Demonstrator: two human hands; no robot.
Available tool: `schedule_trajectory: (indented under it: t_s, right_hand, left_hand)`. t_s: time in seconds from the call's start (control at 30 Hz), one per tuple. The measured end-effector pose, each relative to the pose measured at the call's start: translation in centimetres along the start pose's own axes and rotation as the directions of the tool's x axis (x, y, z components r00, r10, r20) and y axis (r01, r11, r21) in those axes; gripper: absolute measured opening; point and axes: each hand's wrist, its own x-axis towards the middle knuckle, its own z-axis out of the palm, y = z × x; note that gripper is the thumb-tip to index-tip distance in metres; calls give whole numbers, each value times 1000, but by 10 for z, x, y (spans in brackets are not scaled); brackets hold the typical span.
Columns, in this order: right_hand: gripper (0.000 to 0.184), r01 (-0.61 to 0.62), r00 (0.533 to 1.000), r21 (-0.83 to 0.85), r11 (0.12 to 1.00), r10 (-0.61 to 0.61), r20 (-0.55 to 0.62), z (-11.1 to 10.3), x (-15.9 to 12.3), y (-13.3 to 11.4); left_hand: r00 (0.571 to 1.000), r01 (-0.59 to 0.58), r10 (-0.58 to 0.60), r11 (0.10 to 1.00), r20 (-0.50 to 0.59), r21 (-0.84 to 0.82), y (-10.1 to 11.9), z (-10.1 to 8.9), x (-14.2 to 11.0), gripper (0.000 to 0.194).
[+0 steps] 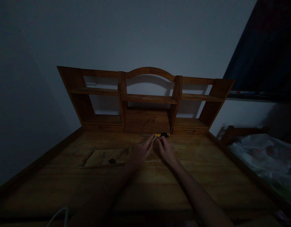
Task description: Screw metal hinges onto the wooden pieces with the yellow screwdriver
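Observation:
My left hand (pixel 141 152) and my right hand (pixel 166 150) meet above the middle of the wooden desk (pixel 159 179). Both have their fingers pinched together around something small and yellowish (pixel 154 139); the dim light hides what it is. Just behind the fingertips lies a screwdriver (pixel 163 135) with a black and yellow handle. Its thin metal shaft points left. Whether my fingers touch the screwdriver I cannot tell. A long, pale, worn patch (pixel 100 157) with a dark spot runs across the desktop beside my left hand.
A wooden shelf unit (pixel 149 99) with an arched top stands along the desk's back edge, against the wall. At the lower left a white cable (pixel 61 214) curves up. To the right, beyond the desk's raised edge, lies crumpled clear plastic (pixel 261 154).

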Motion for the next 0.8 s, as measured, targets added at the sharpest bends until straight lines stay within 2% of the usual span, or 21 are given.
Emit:
schedule_trajectory:
  t_s: [0.23, 0.37, 0.8]
  right_hand:
    - [23, 23, 998, 7, 1000, -23, -51, 0, 3, -1]
    - [23, 2, 998, 6, 1000, -2, -63, 0, 2, -2]
    - [24, 7, 1000, 29, 1000, -6, -20, 4, 0, 3]
  left_hand:
    - [1000, 27, -27, 999, -5, 23, 1, -1, 0, 50]
    - [1000, 25, -25, 1000, 10, -16, 2, -4, 0, 49]
    - [1000, -17, 18, 994, 5, -110, 1, -4, 1, 49]
